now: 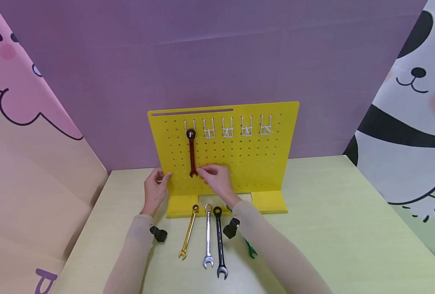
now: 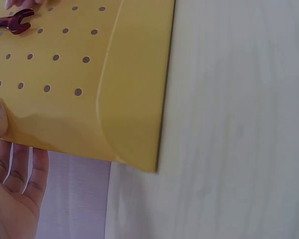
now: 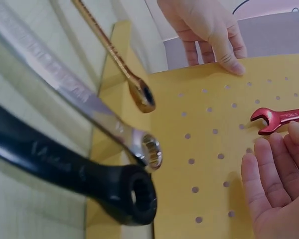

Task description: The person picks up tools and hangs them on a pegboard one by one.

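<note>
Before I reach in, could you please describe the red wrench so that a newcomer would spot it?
Find the yellow board and its row of white hooks. The red wrench hangs from the leftmost hook, open end down. It alone hangs; the gold wrench, silver wrench, black wrench and green wrench lie at the board's foot.

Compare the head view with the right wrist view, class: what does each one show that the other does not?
Head only: the white hooks, the green wrench and the ring end of the red wrench.

Right wrist only: the inner side of the right hand and teeth inside the ring of the silver wrench.

Both: the yellow pegboard, gold wrench, black wrench and left hand.
</note>
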Available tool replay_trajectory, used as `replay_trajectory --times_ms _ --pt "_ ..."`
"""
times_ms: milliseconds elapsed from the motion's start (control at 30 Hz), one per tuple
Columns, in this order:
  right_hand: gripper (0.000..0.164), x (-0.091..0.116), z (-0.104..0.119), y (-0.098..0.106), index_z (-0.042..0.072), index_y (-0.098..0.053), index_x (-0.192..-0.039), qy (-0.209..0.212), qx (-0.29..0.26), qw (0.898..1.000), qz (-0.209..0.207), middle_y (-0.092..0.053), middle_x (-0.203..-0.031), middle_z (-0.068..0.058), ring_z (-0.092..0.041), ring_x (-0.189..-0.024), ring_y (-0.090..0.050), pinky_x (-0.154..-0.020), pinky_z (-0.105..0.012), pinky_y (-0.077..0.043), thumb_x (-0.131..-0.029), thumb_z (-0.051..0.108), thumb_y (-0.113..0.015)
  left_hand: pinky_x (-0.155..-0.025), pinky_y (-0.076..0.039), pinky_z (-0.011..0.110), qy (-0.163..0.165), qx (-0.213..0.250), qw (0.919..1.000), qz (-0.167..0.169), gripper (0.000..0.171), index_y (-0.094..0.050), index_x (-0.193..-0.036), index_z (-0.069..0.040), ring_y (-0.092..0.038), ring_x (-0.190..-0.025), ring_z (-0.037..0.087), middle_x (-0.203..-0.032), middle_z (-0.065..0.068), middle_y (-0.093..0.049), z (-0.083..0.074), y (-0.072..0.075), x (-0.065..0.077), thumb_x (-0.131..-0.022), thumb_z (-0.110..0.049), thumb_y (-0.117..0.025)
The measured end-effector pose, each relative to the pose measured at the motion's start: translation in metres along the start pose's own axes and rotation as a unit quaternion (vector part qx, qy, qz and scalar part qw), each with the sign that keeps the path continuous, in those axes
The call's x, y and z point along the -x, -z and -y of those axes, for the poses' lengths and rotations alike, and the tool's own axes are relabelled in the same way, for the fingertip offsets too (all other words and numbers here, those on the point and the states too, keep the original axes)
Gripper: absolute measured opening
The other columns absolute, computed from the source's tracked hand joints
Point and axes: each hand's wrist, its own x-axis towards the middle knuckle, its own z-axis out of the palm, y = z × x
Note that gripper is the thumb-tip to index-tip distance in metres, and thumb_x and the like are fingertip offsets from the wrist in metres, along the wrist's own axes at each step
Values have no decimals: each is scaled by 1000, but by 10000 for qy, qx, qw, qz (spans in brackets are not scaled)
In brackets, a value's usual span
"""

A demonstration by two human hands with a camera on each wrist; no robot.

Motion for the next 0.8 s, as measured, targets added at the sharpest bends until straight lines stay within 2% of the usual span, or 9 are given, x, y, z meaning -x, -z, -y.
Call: replay_trajectory --times_ms 133,267,467,633,800 --pt "24 3 -5 3 8 -80 -115 -63 -74 10000 4 -80 -106 -12 -35 -100 -76 -88 -39 -63 -102 28 -75 -73 -47 16 49 -10 10000 3 19 -68 -107 0 -63 -88 23 -95 13 -64 1 0 0 -100 -16 -76" --pt "25 4 -9 4 8 -80 -115 -180 -184 9997 5 -80 -107 -12 -32 -100 -77 -87 -35 -63 -101 29 -76 -72 -47 17 73 -41 10000 -15 20 -68 -107 -1 -63 -87 21 -95 12 -64 2 -1 0 -100 -17 -76" --pt "27 6 -14 6 9 -80 -115 -264 -237 9994 -16 -80 -110 -11 -28 -100 -77 -88 -35 -63 -100 31 -77 -72 -47 16 7 -73 10000 -57 19 -68 -106 -2 -63 -86 18 -93 11 -65 3 -1 -1 -100 -18 -77" --pt "26 8 -21 10 7 -79 -115 -226 -269 9994 66 -79 -111 -14 -35 -102 -77 -88 -38 -64 -101 29 -76 -73 -47 16 13 -61 10000 -54 19 -68 -107 -2 -63 -85 18 -93 12 -65 5 -1 -2 -100 -18 -77" --pt "26 13 -27 17 5 -76 -120 -242 -462 9983 250 -77 -116 -17 -41 -108 -75 -94 -45 -62 -103 24 -73 -72 -47 17 81 -20 10000 -24 20 -68 -108 -2 -62 -86 19 -94 12 -65 6 -1 -2 -100 -19 -76"
